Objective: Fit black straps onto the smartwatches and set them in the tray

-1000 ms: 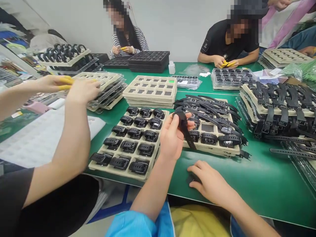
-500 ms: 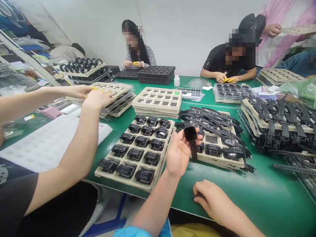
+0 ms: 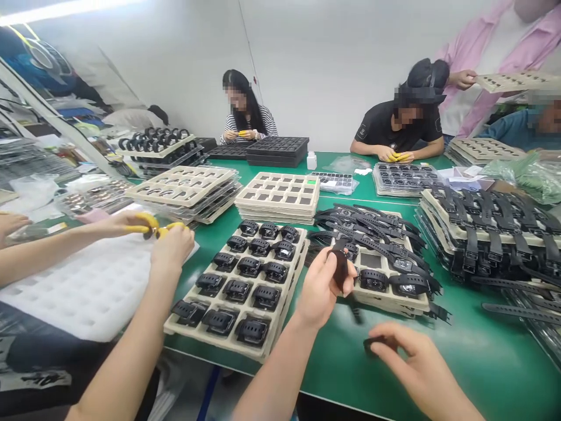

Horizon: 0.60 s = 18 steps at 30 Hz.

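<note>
Watches (image 3: 252,332) lie in one tray (image 3: 219,344), left of a second watch-laden tray (image 3: 392,300) and before a tray stack (image 3: 276,214).

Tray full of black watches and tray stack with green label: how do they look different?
The filled tray shows a watch in every pocket; the labelled stack shows no watches in its top pockets. The filled tray's long side points away from you, the labelled stack's runs sideways. Both are pale beige, on the green table.

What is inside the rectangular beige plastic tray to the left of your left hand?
The beige tray holds fifteen black watches with curled straps, one per compartment. The watches cover the compartment floors, so those cannot be seen.
</note>
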### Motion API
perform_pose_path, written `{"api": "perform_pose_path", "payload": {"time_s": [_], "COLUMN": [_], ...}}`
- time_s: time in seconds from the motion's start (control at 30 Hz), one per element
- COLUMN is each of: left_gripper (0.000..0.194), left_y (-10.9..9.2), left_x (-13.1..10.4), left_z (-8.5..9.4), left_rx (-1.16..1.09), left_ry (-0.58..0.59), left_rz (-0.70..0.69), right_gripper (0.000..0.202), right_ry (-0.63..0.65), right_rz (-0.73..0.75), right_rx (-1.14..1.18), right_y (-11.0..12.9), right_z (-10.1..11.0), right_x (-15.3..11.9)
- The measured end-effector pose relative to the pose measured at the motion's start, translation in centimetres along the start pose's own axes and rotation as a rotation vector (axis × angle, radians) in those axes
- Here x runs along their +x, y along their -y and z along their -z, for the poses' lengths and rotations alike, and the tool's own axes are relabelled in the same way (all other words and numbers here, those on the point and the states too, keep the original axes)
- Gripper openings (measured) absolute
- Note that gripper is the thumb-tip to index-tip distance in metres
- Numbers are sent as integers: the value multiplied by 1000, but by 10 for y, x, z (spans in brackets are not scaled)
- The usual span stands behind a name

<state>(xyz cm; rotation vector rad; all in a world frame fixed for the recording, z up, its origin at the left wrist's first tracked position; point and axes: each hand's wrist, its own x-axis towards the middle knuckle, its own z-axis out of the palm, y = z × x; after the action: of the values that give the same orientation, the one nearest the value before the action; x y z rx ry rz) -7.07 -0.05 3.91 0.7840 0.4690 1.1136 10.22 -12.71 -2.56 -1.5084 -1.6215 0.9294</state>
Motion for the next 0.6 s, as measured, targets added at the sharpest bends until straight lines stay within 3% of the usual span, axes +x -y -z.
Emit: {"api": "perform_pose_path", "payload": {"time_s": [0.13,0.3,0.43,0.6], "left_gripper": [40,55,46,36], "left_y": [-5,6,14,12], "left_x": [3,4,5,8], "left_z": [-5,-22,-36,-40], "left_rx": [201,254,289,353], "left_ry": [60,136,67,-28], "left_rz": [-106,-130,-132,-189], "right_gripper": [16,8,12,22], "right_ry": [-236,-491,-547,-541], "right_rz": [-30,192,156,53], "right_rx": [158,345,452,513], "right_y": [17,47,59,54], "right_z": [30,46,43,43], "right_x": [11,44,61,66]}}
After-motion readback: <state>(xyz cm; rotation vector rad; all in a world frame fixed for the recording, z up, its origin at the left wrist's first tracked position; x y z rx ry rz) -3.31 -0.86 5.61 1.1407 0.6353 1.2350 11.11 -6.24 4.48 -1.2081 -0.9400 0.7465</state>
